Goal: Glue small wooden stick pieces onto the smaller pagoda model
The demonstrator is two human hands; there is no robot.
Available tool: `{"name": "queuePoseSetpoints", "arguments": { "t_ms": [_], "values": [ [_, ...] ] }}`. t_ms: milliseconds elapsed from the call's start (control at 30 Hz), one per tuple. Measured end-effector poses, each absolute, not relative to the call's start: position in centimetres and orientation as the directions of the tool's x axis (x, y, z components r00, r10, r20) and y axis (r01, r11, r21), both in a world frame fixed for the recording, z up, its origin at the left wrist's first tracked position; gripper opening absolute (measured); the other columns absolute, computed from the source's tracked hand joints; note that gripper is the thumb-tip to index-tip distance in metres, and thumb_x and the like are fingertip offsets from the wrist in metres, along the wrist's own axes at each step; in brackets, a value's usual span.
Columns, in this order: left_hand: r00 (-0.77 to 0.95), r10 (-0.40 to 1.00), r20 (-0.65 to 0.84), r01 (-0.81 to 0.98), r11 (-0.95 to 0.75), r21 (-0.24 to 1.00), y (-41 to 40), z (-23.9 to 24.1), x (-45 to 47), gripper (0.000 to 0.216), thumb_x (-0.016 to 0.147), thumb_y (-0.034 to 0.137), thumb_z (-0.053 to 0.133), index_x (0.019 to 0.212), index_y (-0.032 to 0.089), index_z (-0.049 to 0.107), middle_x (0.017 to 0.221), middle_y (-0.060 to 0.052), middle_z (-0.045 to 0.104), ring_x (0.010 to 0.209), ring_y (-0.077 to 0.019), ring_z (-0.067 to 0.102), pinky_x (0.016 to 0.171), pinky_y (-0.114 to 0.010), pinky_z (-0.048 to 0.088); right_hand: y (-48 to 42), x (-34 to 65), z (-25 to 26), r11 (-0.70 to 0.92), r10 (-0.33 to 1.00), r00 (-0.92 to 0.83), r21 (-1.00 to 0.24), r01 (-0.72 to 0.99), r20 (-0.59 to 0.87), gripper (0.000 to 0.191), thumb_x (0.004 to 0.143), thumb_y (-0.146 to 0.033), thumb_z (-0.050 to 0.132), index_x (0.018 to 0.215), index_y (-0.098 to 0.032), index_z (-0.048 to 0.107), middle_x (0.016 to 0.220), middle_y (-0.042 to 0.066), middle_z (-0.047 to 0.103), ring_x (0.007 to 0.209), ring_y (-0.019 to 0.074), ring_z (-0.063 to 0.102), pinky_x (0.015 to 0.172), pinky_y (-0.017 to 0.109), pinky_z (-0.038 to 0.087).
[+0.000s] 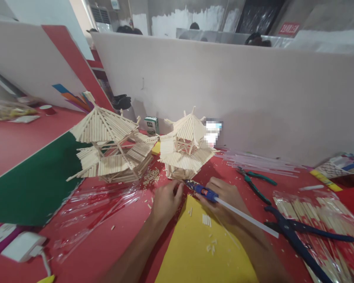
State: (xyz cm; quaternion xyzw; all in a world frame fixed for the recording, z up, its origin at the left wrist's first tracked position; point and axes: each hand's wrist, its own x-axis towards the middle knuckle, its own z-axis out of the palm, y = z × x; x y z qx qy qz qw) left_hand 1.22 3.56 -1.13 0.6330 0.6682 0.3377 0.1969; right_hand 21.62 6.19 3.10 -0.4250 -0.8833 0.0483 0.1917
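Observation:
My right hand (222, 194) is closed around a blue hot glue gun (206, 192). A long translucent glue stick (247, 217) juts from the gun's back end. The gun's nozzle points at the base of a small wooden-stick pavilion (185, 153) with tiered roofs. My left hand (166, 198) is at the front of that base, thumb and fingers pinched close together; what they hold, if anything, is hidden. A larger stick pavilion (109, 145) stands to the left. Below my hands, a yellow sheet (203, 251) carries short cut sticks (207, 220).
Green-handled pliers (255, 182) and large blue-handled cutters (295, 232) lie at right beside bagged wooden sticks (324, 220). Spare glue sticks (259, 162) lie along the white partition (253, 86). A white charger (23, 245) and green mat (32, 184) are at left.

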Motion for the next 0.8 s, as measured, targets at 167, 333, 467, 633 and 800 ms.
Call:
{"name": "queuePoseSetpoints", "arguments": {
  "t_ms": [167,333,467,633,800],
  "values": [
    [-0.134,0.981,0.143,0.704,-0.007,0.710,3.58,-1.02,1.26,0.028,0.095,0.037,0.048,0.095,0.022,0.072,0.081,-0.003,0.076,0.067,-0.0158,0.067,0.061,-0.024,0.037,6.28,21.97,3.45,0.629,0.771,-0.550,-0.251,0.736,0.321,0.023,0.092,-0.037,0.058,0.075,-0.022,0.057,0.077,0.004,0.059,0.069,0.0191,0.056,0.058,0.034,0.036],
    [-0.127,0.983,0.131,0.708,-0.003,0.706,3.62,-1.09,1.23,0.031,0.096,0.039,0.047,0.095,0.021,0.072,0.081,-0.004,0.075,0.068,-0.0163,0.067,0.062,-0.024,0.037,6.50,22.37,3.40,0.638,0.763,-0.560,-0.238,0.732,0.324,0.027,0.093,-0.042,0.056,0.075,-0.021,0.057,0.076,0.004,0.061,0.070,0.0185,0.057,0.057,0.032,0.034],
    [-0.134,0.983,0.128,0.715,0.007,0.699,3.64,-1.12,1.15,0.031,0.096,0.039,0.047,0.096,0.022,0.072,0.080,-0.004,0.075,0.067,-0.0162,0.067,0.062,-0.024,0.037,6.64,22.64,3.66,0.619,0.780,-0.531,-0.276,0.735,0.331,0.033,0.093,-0.045,0.055,0.071,-0.021,0.055,0.073,0.003,0.058,0.065,0.0158,0.055,0.057,0.030,0.033],
    [-0.136,0.981,0.135,0.715,0.003,0.699,3.62,-1.03,1.16,0.030,0.096,0.040,0.047,0.095,0.023,0.072,0.082,-0.003,0.076,0.068,-0.0161,0.067,0.062,-0.025,0.037,6.50,22.41,3.95,0.604,0.795,-0.521,-0.312,0.734,0.311,0.034,0.094,-0.045,0.054,0.070,-0.021,0.056,0.071,0.001,0.056,0.065,0.0149,0.054,0.057,0.029,0.033],
    [-0.139,0.981,0.132,0.733,0.013,0.680,3.58,-1.10,1.09,0.033,0.096,0.041,0.046,0.091,0.021,0.072,0.075,-0.003,0.074,0.060,-0.0148,0.063,0.057,-0.025,0.033,6.35,22.17,3.81,0.607,0.792,-0.533,-0.293,0.739,0.297,0.033,0.094,-0.046,0.053,0.072,-0.021,0.056,0.074,0.002,0.058,0.067,0.0161,0.054,0.057,0.030,0.033]
  ]
}}
